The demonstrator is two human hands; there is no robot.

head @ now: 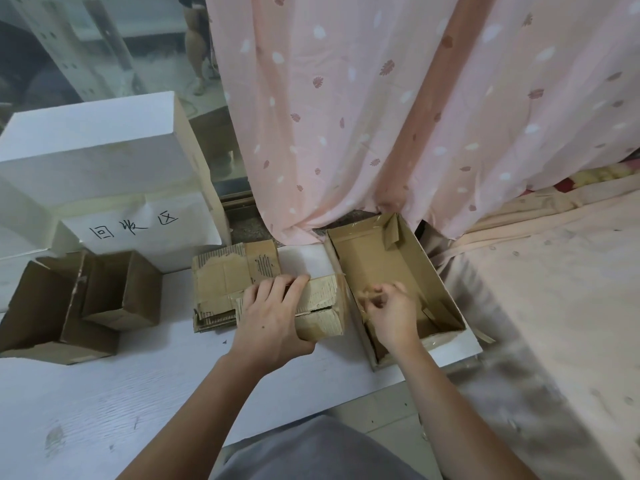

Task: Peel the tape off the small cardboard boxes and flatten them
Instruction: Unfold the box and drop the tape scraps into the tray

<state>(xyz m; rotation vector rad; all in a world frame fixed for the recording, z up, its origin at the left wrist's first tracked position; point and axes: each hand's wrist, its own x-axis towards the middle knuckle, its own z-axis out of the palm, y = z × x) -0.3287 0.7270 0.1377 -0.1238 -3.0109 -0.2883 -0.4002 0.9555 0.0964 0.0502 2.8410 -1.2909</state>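
While the left hand (273,315) clasps the sideways-lying small box (320,308), the right hand (388,311) pinches tape (369,295).

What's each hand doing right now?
Left hand: grips the small box, fingers over its top.
Right hand: blurred, over the open tray box, seems to pinch a tape strip.

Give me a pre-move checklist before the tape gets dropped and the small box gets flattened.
1. Left hand grips the small box: ok.
2. Right hand pinches peeled tape: ok, though blurred.
3. Right hand is over the open tray box: ok.
4. All tape off the small box: cannot tell.
5. Flattened stack lies beside the small box: ok.
6. Table has bare space in front: ok.
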